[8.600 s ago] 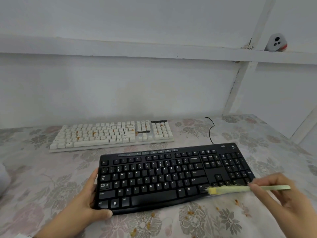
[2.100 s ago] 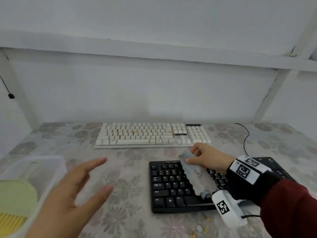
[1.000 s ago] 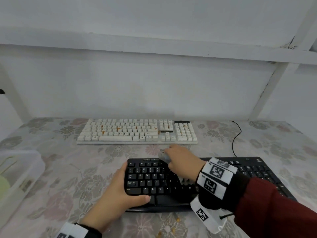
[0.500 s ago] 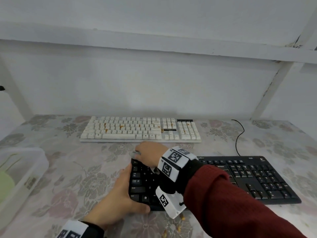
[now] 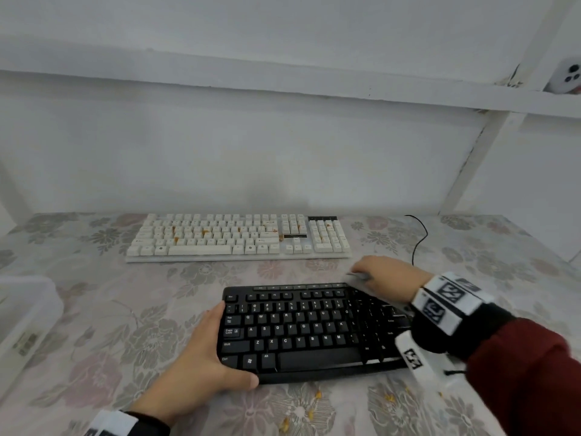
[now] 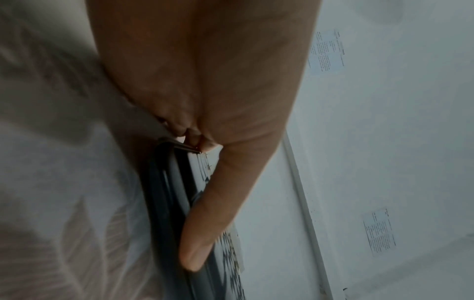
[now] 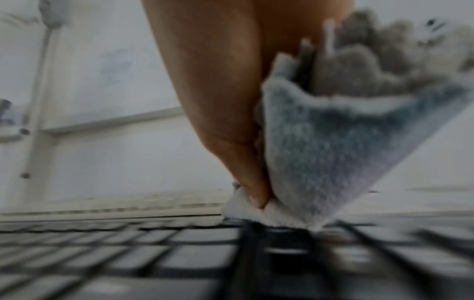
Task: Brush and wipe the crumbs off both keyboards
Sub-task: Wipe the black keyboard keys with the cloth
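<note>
The left hand (image 5: 204,357) is gripping the black keyboard's (image 5: 298,328) left end at lower centre; the right hand (image 5: 386,276) is pinching a grey cloth (image 7: 333,142) against its top edge. The crumbed white keyboard (image 5: 239,237) is lying above.

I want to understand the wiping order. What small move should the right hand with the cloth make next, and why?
Probably draw the cloth along the next row of the black keyboard. The right hand holds it at the back edge, near the middle, and the left hand grips the left end. The white keyboard, which carries orange crumbs, can wait.
</note>
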`<state>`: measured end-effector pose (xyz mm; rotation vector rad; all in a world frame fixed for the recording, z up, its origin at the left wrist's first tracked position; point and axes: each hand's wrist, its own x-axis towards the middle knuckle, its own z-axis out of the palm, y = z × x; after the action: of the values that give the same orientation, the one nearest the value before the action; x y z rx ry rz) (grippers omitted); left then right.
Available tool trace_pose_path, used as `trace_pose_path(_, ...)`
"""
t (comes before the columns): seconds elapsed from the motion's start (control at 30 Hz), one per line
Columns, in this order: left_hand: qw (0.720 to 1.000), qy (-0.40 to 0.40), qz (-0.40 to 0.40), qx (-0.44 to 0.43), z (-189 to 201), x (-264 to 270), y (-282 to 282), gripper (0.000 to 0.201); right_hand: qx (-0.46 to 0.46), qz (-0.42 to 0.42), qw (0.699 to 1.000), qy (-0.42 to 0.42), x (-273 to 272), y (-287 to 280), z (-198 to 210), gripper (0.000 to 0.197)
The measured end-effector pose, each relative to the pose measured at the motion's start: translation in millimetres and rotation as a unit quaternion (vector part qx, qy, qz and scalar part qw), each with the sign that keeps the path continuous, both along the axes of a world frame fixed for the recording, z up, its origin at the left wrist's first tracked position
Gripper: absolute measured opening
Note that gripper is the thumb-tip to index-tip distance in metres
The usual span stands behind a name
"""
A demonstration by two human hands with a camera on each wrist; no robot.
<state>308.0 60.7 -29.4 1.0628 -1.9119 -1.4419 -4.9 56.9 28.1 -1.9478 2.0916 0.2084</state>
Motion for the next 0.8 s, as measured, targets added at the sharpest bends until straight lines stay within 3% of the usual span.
trace_pose_path(0.17,1.000,-0.008,-0.004,-0.009,-2,-1,-1,0.089,0.011,-0.099,0.990,0.098,-73,14,-4,0.027)
trace_pose_path(0.27,1.000,-0.004,-0.007,-0.007,-1,-3,-1,0.087,0.050,-0.124,0.982,0.134,-79,6,2,0.025)
trace_pose_path(0.33,1.000,-0.001,-0.006,0.000,0,-3,0,0.087,0.044,-0.104,0.986,0.121,-57,-3,12,0.022)
trace_pose_path(0.4,1.000,-0.001,-0.006,0.003,1,-2,1,0.087,0.015,-0.068,0.996,0.050,-18,-15,19,0.017)
trace_pose_path(0.5,1.000,0.004,-0.015,0.011,5,-2,3,0.086,0.010,0.005,0.998,-0.058,55,-36,20,0.032)
trace_pose_path(0.6,0.999,0.024,-0.019,0.035,7,-1,3,0.086,-0.009,0.094,0.989,-0.114,118,-56,18,0.034)
trace_pose_path(0.7,0.998,0.045,-0.010,0.053,8,0,3,0.082,0.031,0.145,0.988,-0.045,160,-75,5,0.024)
trace_pose_path(0.8,0.996,0.055,-0.011,0.063,9,0,3,0.077,0.062,0.168,0.983,0.034,173,-81,-9,0.026)
